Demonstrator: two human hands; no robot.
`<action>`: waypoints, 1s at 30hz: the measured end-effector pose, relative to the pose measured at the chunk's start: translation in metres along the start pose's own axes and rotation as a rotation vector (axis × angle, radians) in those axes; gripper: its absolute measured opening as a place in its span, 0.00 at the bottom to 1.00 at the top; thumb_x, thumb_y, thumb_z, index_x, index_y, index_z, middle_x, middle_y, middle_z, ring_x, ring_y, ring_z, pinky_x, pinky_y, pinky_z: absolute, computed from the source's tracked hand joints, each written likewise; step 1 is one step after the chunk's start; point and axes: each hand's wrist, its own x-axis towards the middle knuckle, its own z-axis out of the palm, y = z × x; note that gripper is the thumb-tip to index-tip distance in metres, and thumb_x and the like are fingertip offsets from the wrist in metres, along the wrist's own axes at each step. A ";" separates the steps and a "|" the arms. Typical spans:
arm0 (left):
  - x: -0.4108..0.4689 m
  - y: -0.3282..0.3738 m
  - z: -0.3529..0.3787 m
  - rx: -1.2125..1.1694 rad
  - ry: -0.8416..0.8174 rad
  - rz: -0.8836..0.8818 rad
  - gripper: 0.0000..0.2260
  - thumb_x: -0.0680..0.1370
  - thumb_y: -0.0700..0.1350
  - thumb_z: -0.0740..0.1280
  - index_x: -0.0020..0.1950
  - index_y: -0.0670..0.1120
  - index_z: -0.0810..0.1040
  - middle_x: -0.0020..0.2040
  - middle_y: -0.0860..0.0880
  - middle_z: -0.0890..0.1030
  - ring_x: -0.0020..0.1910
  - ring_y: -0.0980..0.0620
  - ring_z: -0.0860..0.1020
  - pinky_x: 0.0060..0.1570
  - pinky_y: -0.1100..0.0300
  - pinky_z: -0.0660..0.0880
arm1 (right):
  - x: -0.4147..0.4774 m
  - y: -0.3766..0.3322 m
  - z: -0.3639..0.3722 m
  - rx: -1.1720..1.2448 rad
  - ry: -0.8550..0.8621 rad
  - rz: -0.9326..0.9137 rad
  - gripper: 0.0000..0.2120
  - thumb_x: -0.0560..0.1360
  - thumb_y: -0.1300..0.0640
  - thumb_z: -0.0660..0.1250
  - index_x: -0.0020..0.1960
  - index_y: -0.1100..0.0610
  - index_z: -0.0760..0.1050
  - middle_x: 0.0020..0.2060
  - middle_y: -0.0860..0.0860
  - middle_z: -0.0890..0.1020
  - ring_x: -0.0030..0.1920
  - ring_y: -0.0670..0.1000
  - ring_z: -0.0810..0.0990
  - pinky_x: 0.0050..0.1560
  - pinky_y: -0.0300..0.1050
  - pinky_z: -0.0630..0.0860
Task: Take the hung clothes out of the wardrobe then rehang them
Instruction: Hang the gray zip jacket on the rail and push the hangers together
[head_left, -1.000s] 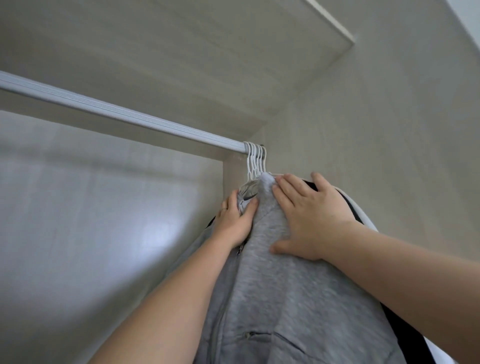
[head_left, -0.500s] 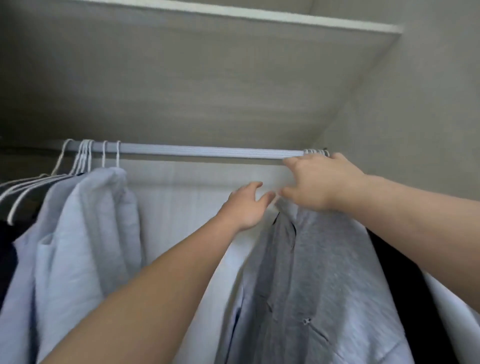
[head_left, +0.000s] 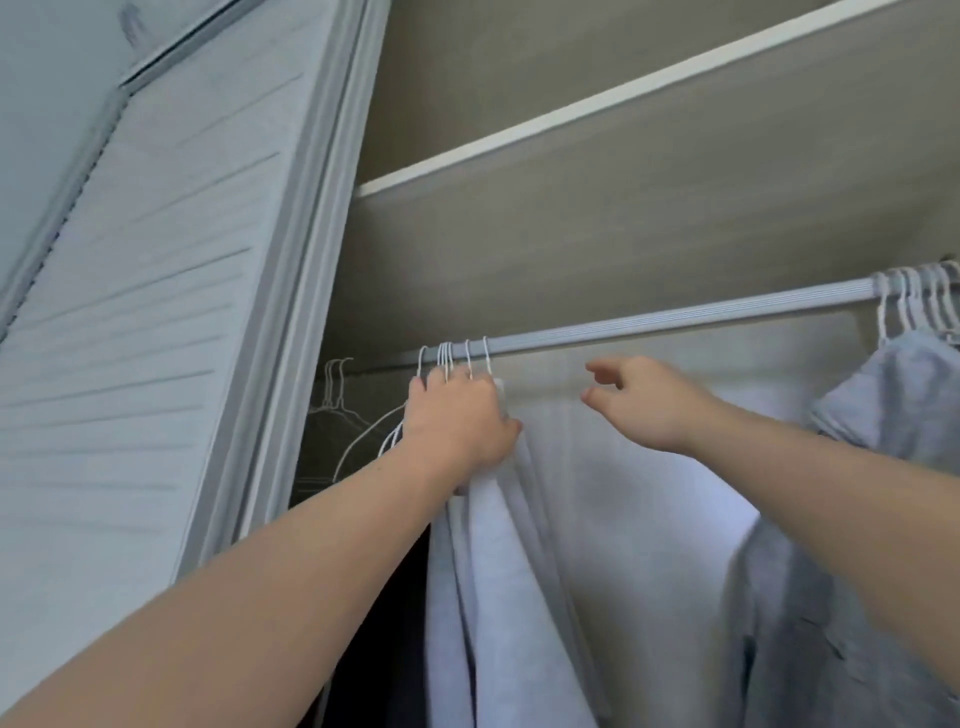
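No text, brand, label or number can be read on the pale grey garment (head_left: 498, 571) at 6 o'clock, the rail (head_left: 675, 318), or the louvred door (head_left: 130, 312) at 9 o'clock.

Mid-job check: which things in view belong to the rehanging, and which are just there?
In the job: left hand, gripping the pale grey garment near its hanger hooks; right hand, open under the rail; grey hoodie hanging at the right.
Just there: slatted door; upper shelf; wire hangers at the far left.
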 end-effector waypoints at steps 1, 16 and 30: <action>0.000 -0.010 -0.001 -0.042 -0.055 -0.044 0.29 0.77 0.65 0.60 0.71 0.46 0.69 0.70 0.44 0.71 0.70 0.40 0.66 0.67 0.45 0.64 | 0.003 -0.003 0.010 0.045 -0.017 0.010 0.24 0.80 0.52 0.62 0.75 0.56 0.65 0.72 0.54 0.71 0.71 0.53 0.70 0.68 0.43 0.63; 0.010 -0.040 0.022 -0.714 -0.242 -0.281 0.04 0.77 0.39 0.65 0.49 0.40 0.74 0.37 0.47 0.71 0.33 0.50 0.70 0.27 0.60 0.64 | 0.036 -0.043 0.094 0.651 -0.163 0.334 0.13 0.82 0.46 0.56 0.60 0.53 0.72 0.63 0.51 0.76 0.62 0.53 0.75 0.58 0.53 0.76; 0.005 -0.002 0.030 -0.975 -0.277 -0.132 0.14 0.65 0.43 0.70 0.50 0.44 0.83 0.48 0.42 0.85 0.46 0.44 0.84 0.52 0.47 0.81 | 0.038 -0.013 0.059 0.715 -0.222 0.331 0.17 0.81 0.42 0.57 0.60 0.52 0.75 0.55 0.48 0.81 0.53 0.49 0.81 0.53 0.53 0.79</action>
